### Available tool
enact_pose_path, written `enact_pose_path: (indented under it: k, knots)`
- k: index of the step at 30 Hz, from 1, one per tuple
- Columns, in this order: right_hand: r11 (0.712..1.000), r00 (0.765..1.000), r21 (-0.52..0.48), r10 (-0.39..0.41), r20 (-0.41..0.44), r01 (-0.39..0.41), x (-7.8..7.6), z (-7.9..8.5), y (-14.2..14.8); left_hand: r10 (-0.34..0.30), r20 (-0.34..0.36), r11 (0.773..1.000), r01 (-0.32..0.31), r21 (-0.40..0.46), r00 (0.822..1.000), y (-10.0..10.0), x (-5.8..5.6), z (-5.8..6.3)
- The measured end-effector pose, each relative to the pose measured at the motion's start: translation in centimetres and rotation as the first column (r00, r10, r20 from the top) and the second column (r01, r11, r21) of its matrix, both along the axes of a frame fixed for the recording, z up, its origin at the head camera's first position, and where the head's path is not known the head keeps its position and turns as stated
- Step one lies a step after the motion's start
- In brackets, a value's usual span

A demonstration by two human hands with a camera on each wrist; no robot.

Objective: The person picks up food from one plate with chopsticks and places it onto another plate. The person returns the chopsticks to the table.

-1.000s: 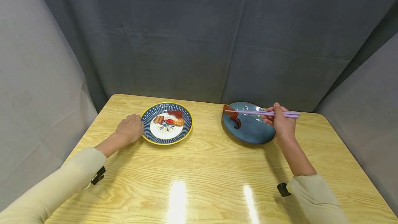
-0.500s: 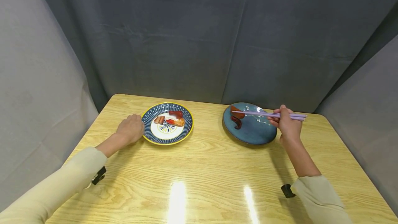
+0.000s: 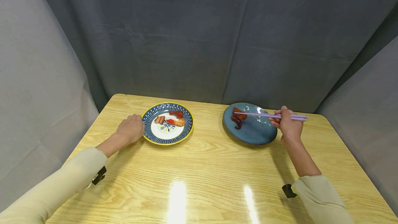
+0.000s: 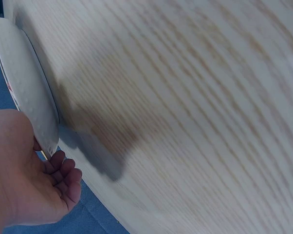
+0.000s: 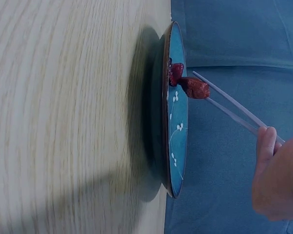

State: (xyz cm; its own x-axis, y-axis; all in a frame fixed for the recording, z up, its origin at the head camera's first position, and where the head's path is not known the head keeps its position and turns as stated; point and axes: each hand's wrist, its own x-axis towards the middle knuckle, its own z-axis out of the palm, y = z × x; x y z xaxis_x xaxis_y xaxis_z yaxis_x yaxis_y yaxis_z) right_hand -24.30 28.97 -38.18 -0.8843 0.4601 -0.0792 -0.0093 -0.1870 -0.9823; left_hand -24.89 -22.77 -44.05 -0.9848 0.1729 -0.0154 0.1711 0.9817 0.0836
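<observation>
My left hand grips the near-left rim of a navy and white patterned plate with a yellow edge. In the left wrist view its fingers curl at the rim. My right hand holds a pair of lilac chopsticks above a blue plate with white blossoms. Their tips are at a reddish-brown chunk of meat, spread apart in the right wrist view; whether they pinch it, I cannot tell. Beside the meat lies a dark red, curled octopus tentacle.
On the patterned plate lie a red slab, a brown striped piece like bacon and an orange-red shrimp. Both plates stand near the back of a wooden table. A dark grey curtain hangs behind it.
The chopsticks and right hand have moved right. The meat has shifted right too, from the blue plate's left rim further inward. My left hand stays at the patterned plate.
</observation>
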Motion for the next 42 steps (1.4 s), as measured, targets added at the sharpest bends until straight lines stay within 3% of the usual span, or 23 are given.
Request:
enact_pose_path:
  k: [42]
  knots:
    - [0.997, 1.0, -0.079, -0.017, -0.024, 0.015, 0.5, -1.5, 1.8, 0.001, 0.04, 0.999, 0.001, -0.035, 0.999, -0.2, -0.3, -0.2]
